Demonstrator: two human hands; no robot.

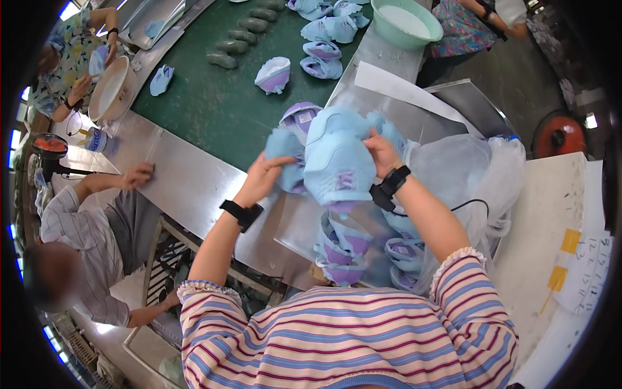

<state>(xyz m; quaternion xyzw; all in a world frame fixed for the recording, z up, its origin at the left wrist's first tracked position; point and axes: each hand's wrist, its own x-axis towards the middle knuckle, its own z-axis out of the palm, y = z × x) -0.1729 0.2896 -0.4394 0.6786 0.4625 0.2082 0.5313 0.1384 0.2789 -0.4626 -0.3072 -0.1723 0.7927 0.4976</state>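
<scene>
Both arms reach forward over the metal edge of the work table. My right hand (383, 154) is closed on the side of a light blue shoe upper (338, 146), which hangs in front of me with purple at its lower end. My left hand (260, 177) has its index finger stretched toward that piece, while its other fingers close on a second blue upper (285, 150). Just beyond, a third upper (299, 118) shows its purple lining and a white label. Stacked uppers (343, 243) with purple insides sit below, close to my body.
Dark shoe lasts (237, 47) line the green belt (188, 117), with more uppers (322, 59) beyond. A green basin (406, 26) stands far right, a clear plastic bag (466, 168) to my right. Co-workers (78, 253) sit at left, beside a fan (50, 146) and a tan basin (110, 91).
</scene>
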